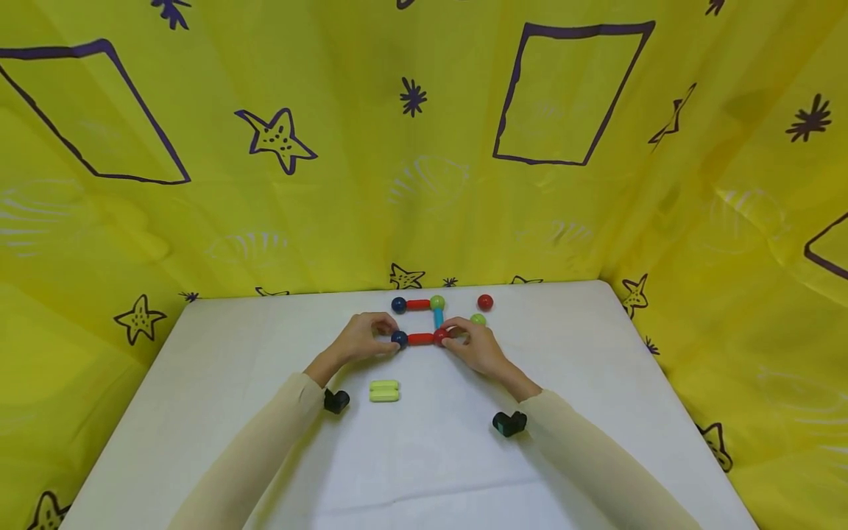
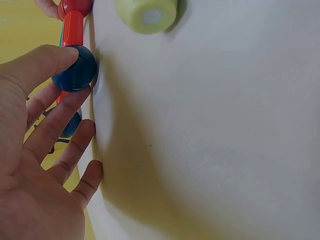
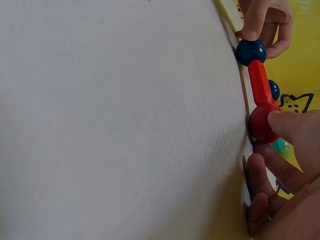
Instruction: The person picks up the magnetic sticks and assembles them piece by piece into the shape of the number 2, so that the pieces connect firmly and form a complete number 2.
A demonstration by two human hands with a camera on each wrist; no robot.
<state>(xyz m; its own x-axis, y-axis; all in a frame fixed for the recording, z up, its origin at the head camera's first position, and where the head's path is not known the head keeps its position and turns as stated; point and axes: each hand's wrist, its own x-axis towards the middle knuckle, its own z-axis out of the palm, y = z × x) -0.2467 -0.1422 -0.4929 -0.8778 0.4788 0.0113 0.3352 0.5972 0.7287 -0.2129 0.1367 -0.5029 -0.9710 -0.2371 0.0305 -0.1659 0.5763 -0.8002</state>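
Note:
Balls and rods of a construction toy form a frame open on its left side. My left hand [image 1: 361, 337] pinches the near dark blue ball [image 2: 77, 70] between thumb and fingers. At the other end of the near red rod [image 1: 420, 339], my right hand [image 1: 482, 352] pinches a red ball [image 3: 263, 122]. From that red ball a light blue rod [image 1: 439, 318] runs back to a green ball [image 1: 437, 302]. A far red rod [image 1: 418, 304] links the green ball to another dark blue ball [image 1: 398, 305]. The frame lies flat on the table.
Two pale yellow-green rods [image 1: 384, 391] lie side by side in front of the frame. A loose red ball [image 1: 485, 302] and a green ball [image 1: 478, 319] sit to its right. Yellow patterned curtain [image 1: 344, 221] borders the white table [image 1: 424, 456] at back and sides.

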